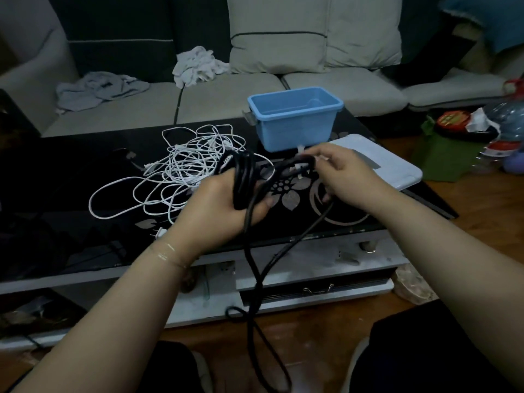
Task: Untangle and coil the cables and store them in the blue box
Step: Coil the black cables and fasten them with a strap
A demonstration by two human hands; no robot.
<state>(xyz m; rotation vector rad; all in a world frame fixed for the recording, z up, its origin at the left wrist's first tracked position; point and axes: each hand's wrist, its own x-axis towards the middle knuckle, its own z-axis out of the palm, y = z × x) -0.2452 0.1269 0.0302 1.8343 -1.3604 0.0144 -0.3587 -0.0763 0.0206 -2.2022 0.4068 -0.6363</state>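
1. Coiling under way on black cable (244, 177): several loops gathered and gripped in left hand (219, 205), fingers curled round the bundle just above the near edge of the surface (85, 165).
2. Right hand (344, 173) at 3 o'clock of the left, fingers pinching the far end of the same bundle where a small white piece, likely a tie or tag, shows; exact nature too small to tell. Hands near each other, both closed on the black cable, joined by the loops between them.
3. Loose black tail not yet gathered: dropping from the left hand toward 6 o'clock, past the front of the surface to the wooden floor, crossing itself in what looks like a loose knot low down. Judged as slack yet to be straightened and wound in.
4. White cables (181, 168) lying at 10 o'clock of the left hand, in a loose tangle spread on the surface, untouched by either hand. No coil formed there.
5. Blue box (295, 120) at 12 o'clock, standing at the far edge of the surface, open. Nothing seen inside from this angle.
6. Pale lid (397, 168) at 2 o'clock, flat beside the box.
7. Progress estimate: early. First cable part coiled, nothing stored; white tangle wholly left, then boxing of all coils.
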